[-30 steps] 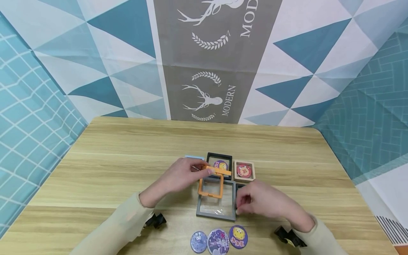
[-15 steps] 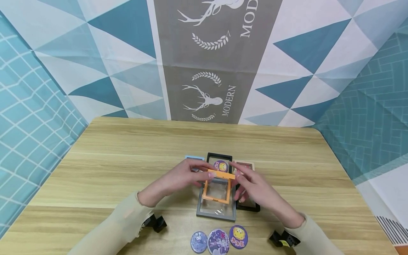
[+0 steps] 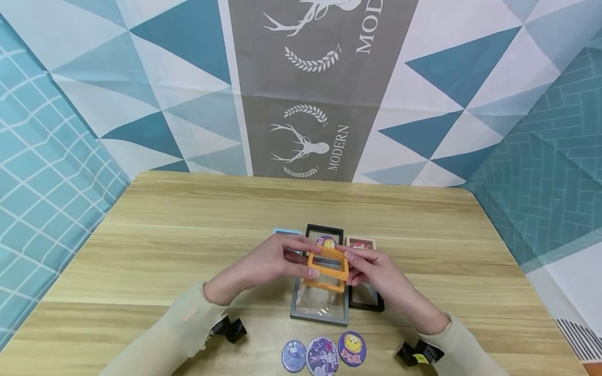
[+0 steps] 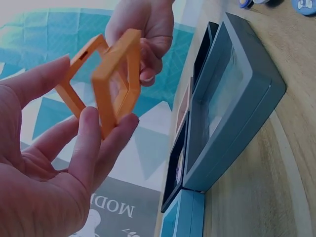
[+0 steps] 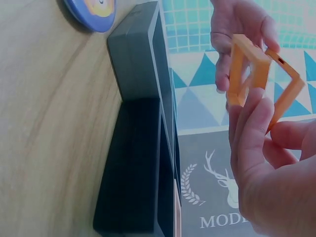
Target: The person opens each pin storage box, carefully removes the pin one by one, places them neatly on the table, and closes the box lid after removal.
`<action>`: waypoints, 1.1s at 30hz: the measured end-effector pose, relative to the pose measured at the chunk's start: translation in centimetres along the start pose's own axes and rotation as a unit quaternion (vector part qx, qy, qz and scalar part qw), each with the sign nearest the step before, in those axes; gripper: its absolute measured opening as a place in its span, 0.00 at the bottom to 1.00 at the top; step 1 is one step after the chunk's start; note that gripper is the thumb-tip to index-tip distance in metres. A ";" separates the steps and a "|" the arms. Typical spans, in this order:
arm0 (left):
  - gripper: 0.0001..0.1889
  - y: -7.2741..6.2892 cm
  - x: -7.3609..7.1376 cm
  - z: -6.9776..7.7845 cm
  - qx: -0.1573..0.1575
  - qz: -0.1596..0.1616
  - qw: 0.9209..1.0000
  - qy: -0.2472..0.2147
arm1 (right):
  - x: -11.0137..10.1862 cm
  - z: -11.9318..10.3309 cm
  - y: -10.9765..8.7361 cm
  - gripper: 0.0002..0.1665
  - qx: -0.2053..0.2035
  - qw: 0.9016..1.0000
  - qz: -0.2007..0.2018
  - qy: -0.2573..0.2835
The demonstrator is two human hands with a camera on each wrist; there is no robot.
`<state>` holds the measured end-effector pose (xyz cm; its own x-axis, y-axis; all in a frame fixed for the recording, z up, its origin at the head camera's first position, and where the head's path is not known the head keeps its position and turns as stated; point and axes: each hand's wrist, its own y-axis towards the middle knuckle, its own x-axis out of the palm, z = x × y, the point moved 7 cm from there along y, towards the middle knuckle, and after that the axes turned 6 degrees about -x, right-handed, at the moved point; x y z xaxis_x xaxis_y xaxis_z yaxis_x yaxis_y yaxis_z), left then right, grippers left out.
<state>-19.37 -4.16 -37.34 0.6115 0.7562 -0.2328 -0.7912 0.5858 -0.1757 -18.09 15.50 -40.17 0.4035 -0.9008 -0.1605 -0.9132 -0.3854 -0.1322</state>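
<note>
Both the left hand (image 3: 279, 258) and right hand (image 3: 377, 271), half-closed, pinch the spread orange display frame (image 3: 331, 272) above the gray display frame (image 3: 320, 319); I'd worry uneven pressure makes it slip.

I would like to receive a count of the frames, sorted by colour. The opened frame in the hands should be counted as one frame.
Black: 2 (far black frame, near black frame)
Grey frame: 1
Light blue frame: 1
Beige frame: 1
Orange frame: 1
Total: 6
</note>
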 end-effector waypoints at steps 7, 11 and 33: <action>0.28 0.0 0.2 0.2 0.010 0.000 1.000 0.003 | -0.4 0.0 0.0 0.25 0.002 1.000 0.025 0.000; 0.38 0.1 0.4 0.0 -0.007 -0.012 1.000 -0.014 | -0.5 -0.1 -0.1 0.27 -0.003 1.000 0.030 0.003; 0.28 0.6 0.0 -1.0 -0.038 0.029 0.999 -0.010 | -0.3 -0.6 -0.2 0.26 -0.027 0.999 0.024 -0.026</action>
<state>-19.82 -4.12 -38.35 0.5643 0.7939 -0.2265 -0.8226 0.5177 -0.2352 -18.07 15.75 -39.56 0.3593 -0.9078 -0.2163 -0.9331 -0.3528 -0.0696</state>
